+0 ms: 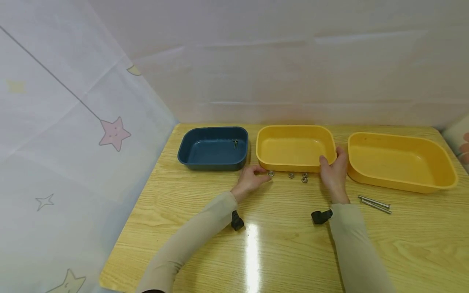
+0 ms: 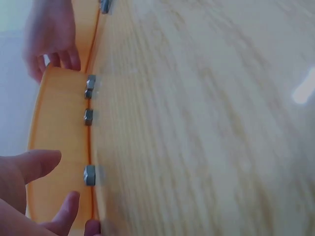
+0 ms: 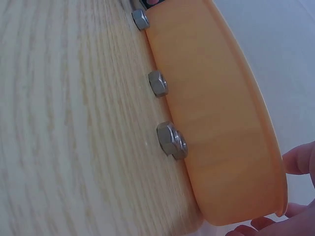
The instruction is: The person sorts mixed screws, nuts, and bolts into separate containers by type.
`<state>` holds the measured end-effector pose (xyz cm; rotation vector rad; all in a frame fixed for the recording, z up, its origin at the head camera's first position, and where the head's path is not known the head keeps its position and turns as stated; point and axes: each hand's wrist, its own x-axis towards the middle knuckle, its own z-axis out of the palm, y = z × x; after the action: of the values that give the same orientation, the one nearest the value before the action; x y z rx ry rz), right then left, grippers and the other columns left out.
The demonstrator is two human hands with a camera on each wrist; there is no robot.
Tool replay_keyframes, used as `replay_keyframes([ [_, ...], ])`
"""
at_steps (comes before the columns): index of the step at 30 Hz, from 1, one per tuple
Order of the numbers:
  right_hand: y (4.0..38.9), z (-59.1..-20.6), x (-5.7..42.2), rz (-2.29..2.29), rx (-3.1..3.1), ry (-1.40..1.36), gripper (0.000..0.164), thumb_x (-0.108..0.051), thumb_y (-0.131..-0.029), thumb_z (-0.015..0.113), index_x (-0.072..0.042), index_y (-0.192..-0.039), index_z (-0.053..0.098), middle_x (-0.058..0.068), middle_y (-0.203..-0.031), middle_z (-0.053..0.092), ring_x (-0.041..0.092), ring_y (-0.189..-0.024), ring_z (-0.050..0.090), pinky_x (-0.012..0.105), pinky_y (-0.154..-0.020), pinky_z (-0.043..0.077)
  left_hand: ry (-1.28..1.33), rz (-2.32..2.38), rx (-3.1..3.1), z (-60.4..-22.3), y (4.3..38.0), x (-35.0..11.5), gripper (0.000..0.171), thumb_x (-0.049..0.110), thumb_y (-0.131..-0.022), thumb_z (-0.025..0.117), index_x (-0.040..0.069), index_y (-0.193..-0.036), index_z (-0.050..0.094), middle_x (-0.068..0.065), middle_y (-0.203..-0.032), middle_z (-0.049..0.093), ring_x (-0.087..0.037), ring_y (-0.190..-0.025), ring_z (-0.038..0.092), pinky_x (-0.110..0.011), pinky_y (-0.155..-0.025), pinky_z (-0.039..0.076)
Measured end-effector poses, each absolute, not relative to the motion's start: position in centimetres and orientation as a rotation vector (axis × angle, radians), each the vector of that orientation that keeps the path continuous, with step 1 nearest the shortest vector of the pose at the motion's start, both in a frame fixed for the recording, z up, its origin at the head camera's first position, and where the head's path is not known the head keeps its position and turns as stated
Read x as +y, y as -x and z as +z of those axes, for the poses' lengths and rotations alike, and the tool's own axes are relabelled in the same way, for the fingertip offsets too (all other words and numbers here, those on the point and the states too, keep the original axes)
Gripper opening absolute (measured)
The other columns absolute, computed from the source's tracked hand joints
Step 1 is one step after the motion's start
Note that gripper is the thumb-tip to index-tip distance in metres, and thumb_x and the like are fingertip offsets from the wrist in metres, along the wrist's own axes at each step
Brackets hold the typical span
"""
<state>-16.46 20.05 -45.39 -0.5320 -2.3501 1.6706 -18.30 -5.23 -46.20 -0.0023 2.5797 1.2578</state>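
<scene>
A yellow plastic bin (image 1: 296,167) stands in the middle of the row at the back of the table. At its front right corner my right hand (image 1: 334,173) grips the bin, thumb at the rim and fingers around the side. My left hand (image 1: 252,179) is at the front left corner, thumb and fingers spread apart beside a hex nut (image 2: 89,175). Several more steel nuts (image 3: 158,83) lie along the foot of the bin's front wall, two of them close together toward the right.
To the left stands a dark blue bin (image 1: 214,167) with a few small thin screws (image 1: 235,144) in it. Another yellow bin (image 1: 399,185) is at the right. Two long bolts (image 1: 374,204) lie on the wooden table (image 1: 286,244) in front of it.
</scene>
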Motion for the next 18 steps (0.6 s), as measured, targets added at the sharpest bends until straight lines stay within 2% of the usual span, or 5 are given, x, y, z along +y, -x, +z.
replay_keyframes([
  [8, 16.4, -45.5, 20.0, 1.692, -2.393, 0.551, 0.065, -0.029, -0.101, 0.043, -0.004, -0.152, 0.013, 0.020, -0.158, 0.017, 0.032, -0.147, 0.017, 0.049, -0.119, 0.017, 0.169, 1.160, 2.621, -46.6, 18.0, -4.0, 0.040, 0.041, -0.074, 0.080, 0.019, -0.105, 0.067, -0.010, -0.127, 0.050, -0.031, -0.120, 0.035, -0.052, -0.102, 0.027],
  [18, 16.4, -45.5, 20.0, 1.718, -2.400, 0.567, 0.066, -0.032, -0.101, 0.041, -0.007, -0.153, 0.010, 0.018, -0.159, 0.015, 0.030, -0.148, 0.015, 0.049, -0.120, 0.016, 0.205, 1.076, 2.689, -46.9, 18.0, -2.9, 0.041, 0.043, -0.074, 0.079, 0.017, -0.102, 0.064, -0.012, -0.119, 0.046, -0.030, -0.111, 0.033, -0.048, -0.098, 0.025],
])
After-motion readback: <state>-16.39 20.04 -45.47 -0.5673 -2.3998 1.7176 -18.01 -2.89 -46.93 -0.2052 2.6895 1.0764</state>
